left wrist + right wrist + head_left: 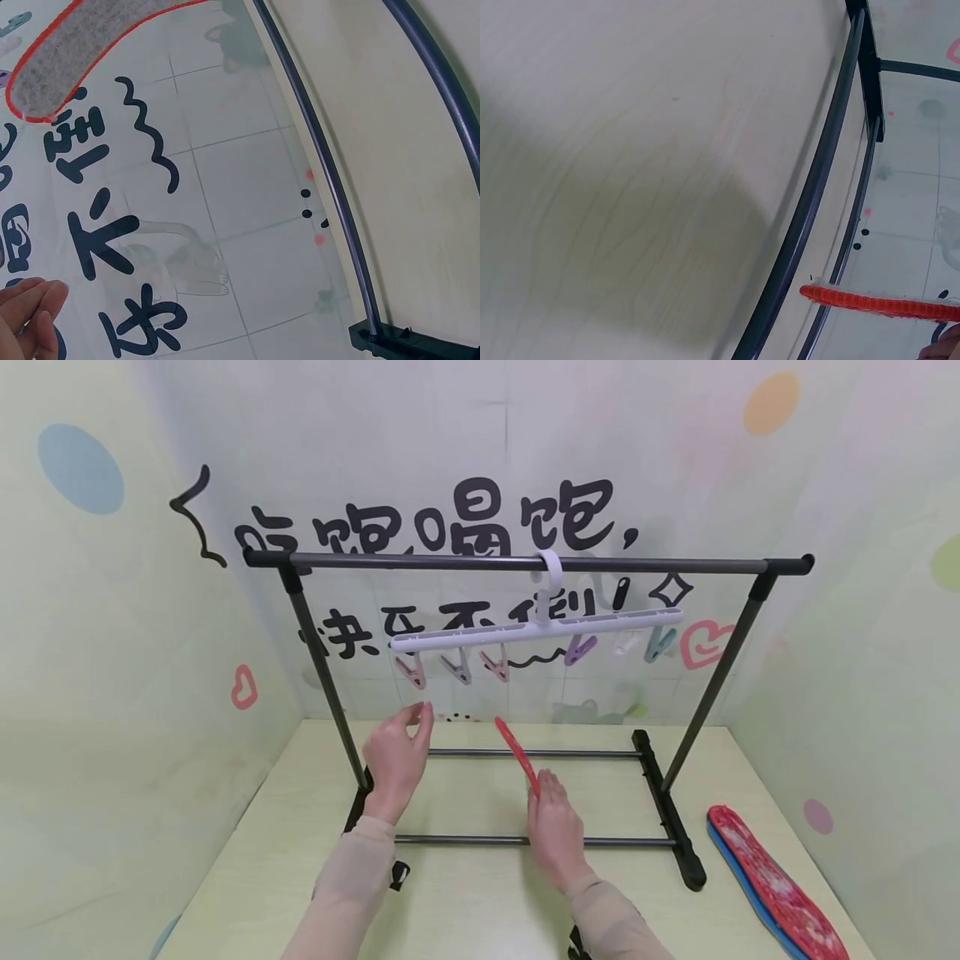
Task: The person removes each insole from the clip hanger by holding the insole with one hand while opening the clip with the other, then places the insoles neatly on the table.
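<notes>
My right hand (555, 831) holds a red insole (517, 756), which appears nearly edge-on in the head view. Its grey underside with a red border shows at the top of the left wrist view, and its red edge (877, 304) crosses the lower right of the right wrist view. Raised at the left, my left hand (395, 760) has its fingertips just below a pink clip (410, 672), with nothing visible between them. That clip hangs from a lilac hanger (480, 637), beside a grey clip (456, 668) and another pink clip (496, 665).
The hanger hooks over the top bar (420, 562) of a black rack standing on a pale table (465, 902). Farther right hang a purple clip (580, 649) and a teal clip (660, 644). A red and blue pair of insoles (780, 885) lies at the table's right.
</notes>
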A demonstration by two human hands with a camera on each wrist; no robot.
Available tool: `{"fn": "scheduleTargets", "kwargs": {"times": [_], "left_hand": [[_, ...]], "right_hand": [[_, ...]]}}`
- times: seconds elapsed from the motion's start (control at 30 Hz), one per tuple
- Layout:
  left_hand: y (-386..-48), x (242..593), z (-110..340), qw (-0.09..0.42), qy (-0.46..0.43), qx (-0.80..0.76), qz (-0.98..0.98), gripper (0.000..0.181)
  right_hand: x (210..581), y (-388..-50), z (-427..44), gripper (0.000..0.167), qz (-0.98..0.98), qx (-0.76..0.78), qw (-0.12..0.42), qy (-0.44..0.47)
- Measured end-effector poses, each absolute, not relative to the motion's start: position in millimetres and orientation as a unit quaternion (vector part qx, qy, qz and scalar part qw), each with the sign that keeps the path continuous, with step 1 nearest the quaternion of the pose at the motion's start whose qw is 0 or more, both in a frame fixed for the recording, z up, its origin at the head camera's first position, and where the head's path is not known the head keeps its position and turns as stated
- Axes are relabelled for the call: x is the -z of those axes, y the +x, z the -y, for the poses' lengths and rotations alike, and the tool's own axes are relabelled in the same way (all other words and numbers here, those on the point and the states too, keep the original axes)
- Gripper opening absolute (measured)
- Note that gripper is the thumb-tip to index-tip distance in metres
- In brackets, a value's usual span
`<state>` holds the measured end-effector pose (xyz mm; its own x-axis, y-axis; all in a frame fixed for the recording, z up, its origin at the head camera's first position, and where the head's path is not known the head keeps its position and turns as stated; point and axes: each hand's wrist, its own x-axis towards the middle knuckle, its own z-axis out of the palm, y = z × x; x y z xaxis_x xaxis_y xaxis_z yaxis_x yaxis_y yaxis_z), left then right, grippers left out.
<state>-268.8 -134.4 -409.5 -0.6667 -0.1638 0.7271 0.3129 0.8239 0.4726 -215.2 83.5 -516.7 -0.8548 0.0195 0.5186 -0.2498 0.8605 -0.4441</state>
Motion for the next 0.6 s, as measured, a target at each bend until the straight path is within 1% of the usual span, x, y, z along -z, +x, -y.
{"fn": "scheduleTargets", "kwargs": {"times": [0.27, 0.47, 0.6], "left_hand": [[-261.2, 422.5, 129.0, 0.392, -0.037, 0.29, 0.872, 0.033], [-252.2, 433.8, 123.4, 0.383, -0.043, 0.286, 0.878, 0.033], [-246.8, 441.6, 120.1, 0.364, -0.039, 0.281, 0.887, 0.035]], "right_hand": [[522.4, -213.5, -110.7, 0.04, 0.93, -0.248, 0.266, 0.048], [522.0, -209.2, -133.7, 0.038, 0.922, -0.249, 0.293, 0.039], [519.5, -205.9, -146.2, 0.039, 0.922, -0.252, 0.292, 0.036]]}}
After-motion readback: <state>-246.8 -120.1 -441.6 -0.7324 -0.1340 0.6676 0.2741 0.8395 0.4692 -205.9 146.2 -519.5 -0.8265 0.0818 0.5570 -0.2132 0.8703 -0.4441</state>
